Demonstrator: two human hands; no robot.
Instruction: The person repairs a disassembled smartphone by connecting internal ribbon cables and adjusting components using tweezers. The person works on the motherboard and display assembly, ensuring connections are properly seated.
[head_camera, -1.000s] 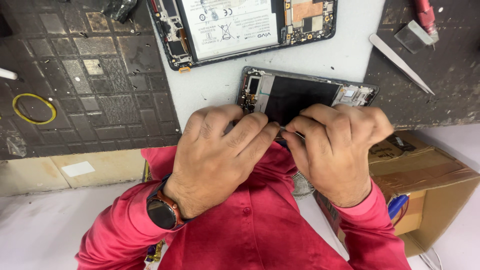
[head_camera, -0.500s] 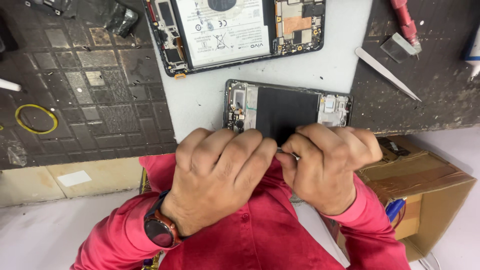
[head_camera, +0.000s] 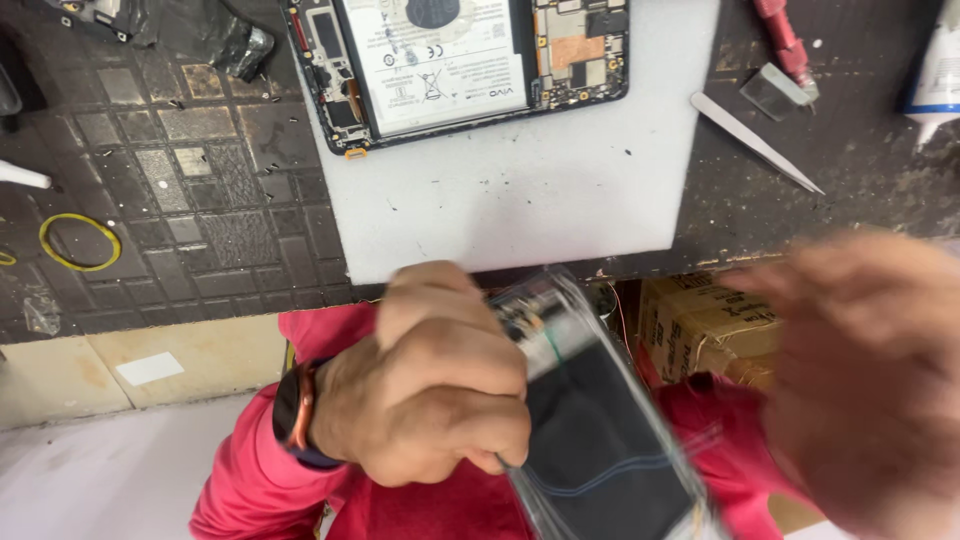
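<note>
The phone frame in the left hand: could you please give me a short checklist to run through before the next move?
1. Left hand grips the phone frame: ok.
2. Right hand off the frame: cannot tell, blurred.
3. Frame lifted off the white pad: ok.
4. Opened phone lies on the pad: ok.
5. Pry tool lies on the dark mat: ok.

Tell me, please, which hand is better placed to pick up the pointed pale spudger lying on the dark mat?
Probably the right hand: it is free, blurred, and on the same side as the pointed pale spudger. The left hand is closed on the black phone frame.
</note>
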